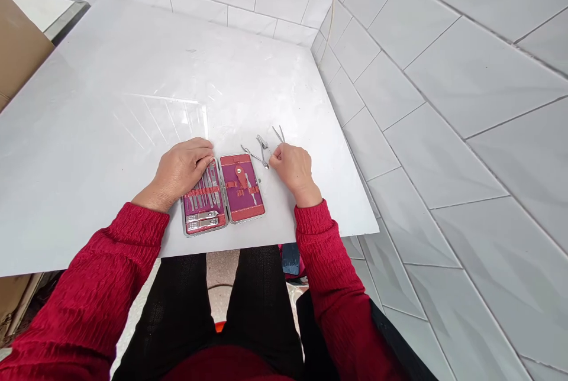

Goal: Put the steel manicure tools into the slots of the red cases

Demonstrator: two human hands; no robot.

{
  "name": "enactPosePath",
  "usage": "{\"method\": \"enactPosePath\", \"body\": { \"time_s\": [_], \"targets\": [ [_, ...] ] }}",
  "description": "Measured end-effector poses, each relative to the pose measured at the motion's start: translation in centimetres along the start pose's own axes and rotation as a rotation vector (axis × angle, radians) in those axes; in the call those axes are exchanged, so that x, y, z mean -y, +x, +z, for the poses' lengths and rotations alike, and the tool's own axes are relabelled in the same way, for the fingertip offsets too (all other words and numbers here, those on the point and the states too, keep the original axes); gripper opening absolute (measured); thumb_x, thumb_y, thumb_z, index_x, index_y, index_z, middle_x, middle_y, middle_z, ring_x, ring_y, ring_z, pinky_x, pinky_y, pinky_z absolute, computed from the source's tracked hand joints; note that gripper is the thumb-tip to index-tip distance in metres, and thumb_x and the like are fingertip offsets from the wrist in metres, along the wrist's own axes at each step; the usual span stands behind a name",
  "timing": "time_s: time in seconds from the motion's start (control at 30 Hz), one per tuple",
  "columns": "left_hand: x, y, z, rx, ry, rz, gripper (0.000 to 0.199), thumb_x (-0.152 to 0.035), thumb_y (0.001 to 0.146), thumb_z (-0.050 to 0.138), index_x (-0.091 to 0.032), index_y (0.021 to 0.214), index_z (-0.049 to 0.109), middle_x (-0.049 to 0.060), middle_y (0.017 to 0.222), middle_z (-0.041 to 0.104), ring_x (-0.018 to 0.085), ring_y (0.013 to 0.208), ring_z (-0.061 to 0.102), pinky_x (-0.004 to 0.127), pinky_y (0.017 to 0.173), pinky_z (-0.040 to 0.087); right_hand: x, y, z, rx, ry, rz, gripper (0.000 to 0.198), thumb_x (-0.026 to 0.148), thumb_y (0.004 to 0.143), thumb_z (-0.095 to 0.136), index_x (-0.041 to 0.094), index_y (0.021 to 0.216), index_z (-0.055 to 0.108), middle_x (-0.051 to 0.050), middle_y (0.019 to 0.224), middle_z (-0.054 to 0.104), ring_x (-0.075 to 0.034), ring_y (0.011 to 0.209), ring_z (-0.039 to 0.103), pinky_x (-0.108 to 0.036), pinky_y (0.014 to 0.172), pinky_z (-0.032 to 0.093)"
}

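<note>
An open manicure case (246, 214) lies on the white table, red with a purple lining. Its left half holds a row of slim metal tools (205, 189) under a red strap and two nail clippers (202, 219). The right half has a snap strap and one thin metal tool (251, 189). My left hand (180, 169) grips the case's upper left edge, thumb over the tool tops. My right hand (293, 168) is closed in a pinch right of the case; what it pinches is hidden. Beside its fingertips lie metal nippers (256, 156), and two thin metal prongs (278, 134) show beyond it.
The white table (110, 73) meets tiled walls (444, 103) at the back and right. A thin cable (333, 2) hangs in the corner. A cardboard box (20, 44) stands at the far left. My legs are below the table's front edge.
</note>
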State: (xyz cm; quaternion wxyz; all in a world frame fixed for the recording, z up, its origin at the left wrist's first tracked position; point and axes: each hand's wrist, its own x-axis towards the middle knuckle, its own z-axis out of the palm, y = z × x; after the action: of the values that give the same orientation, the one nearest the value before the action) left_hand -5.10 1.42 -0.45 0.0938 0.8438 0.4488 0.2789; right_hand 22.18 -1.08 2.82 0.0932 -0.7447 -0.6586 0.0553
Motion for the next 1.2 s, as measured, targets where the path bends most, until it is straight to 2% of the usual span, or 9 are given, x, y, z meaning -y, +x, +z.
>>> {"method": "enactPosePath", "body": {
  "time_s": [0.27,0.43,0.6,0.77,0.93,1.1,1.2],
  "targets": [
    [0.0,0.0,0.0,-0.003,-0.010,0.006,0.038,-0.038,0.101,0.044,-0.022,0.101,0.078,0.008,0.122,0.075,0.029,0.115,0.070,0.046,0.097,0.059,-0.4,0.1,0.3,-0.029,-0.081,-0.053,0.022,0.011,0.089,0.050,0.019,0.082,0.069,-0.008,0.088,0.074,-0.020,0.076,0.060,-0.032,0.064,0.029],
    [0.0,0.0,0.0,-0.007,-0.011,0.014,0.038,-0.036,0.100,0.044,-0.022,0.100,0.079,0.008,0.120,0.076,0.029,0.112,0.071,0.046,0.093,0.060,-0.2,0.5,0.1,-0.023,-0.137,-0.081,0.026,0.018,0.095,0.049,0.017,0.084,0.073,-0.011,0.089,0.075,-0.023,0.079,0.062,-0.033,0.067,0.031],
    [-0.2,0.0,0.0,-0.014,0.005,0.020,0.038,-0.034,0.101,0.043,-0.021,0.099,0.079,0.009,0.119,0.076,0.029,0.110,0.072,0.045,0.088,0.060,0.9,1.5,-0.4,0.056,-0.233,-0.085,0.025,0.008,0.090,0.051,0.015,0.088,0.075,-0.013,0.088,0.075,-0.024,0.077,0.064,-0.033,0.064,0.031],
    [-0.2,0.0,0.2,-0.025,0.008,0.037,0.038,-0.033,0.101,0.043,-0.020,0.098,0.078,0.009,0.119,0.076,0.029,0.108,0.072,0.044,0.085,0.060,1.0,1.7,-0.7,0.109,-0.225,-0.057,0.016,0.012,0.087,0.058,0.016,0.082,0.073,-0.012,0.080,0.072,-0.024,0.074,0.064,-0.033,0.062,0.032],
    [-0.3,0.0,0.2,-0.019,0.004,0.026,0.038,-0.032,0.101,0.042,-0.021,0.099,0.078,0.008,0.119,0.076,0.027,0.108,0.072,0.042,0.087,0.060,-0.1,1.3,-0.7,0.023,-0.118,-0.016,0.015,0.012,0.088,0.054,0.017,0.085,0.068,-0.009,0.081,0.071,-0.022,0.072,0.060,-0.033,0.064,0.033],
    [-0.3,0.0,0.2,-0.014,-0.003,0.019,0.037,-0.032,0.102,0.043,-0.022,0.100,0.078,0.007,0.119,0.076,0.027,0.110,0.071,0.043,0.092,0.059,-0.7,1.2,-0.4,0.005,0.163,0.003,0.013,0.010,0.083,0.056,0.018,0.086,0.066,-0.005,0.082,0.070,-0.019,0.074,0.059,-0.030,0.067,0.039],
    [-0.3,0.0,0.1,-0.005,-0.005,0.021,0.038,-0.033,0.102,0.042,-0.022,0.099,0.078,0.007,0.119,0.076,0.026,0.110,0.071,0.042,0.093,0.059,-0.7,1.0,-0.2,-0.034,0.414,-0.024,0.029,0.009,0.081,0.055,0.015,0.106,0.068,-0.001,0.080,0.070,-0.017,0.075,0.062,-0.030,0.073,0.045]
  ]
}}
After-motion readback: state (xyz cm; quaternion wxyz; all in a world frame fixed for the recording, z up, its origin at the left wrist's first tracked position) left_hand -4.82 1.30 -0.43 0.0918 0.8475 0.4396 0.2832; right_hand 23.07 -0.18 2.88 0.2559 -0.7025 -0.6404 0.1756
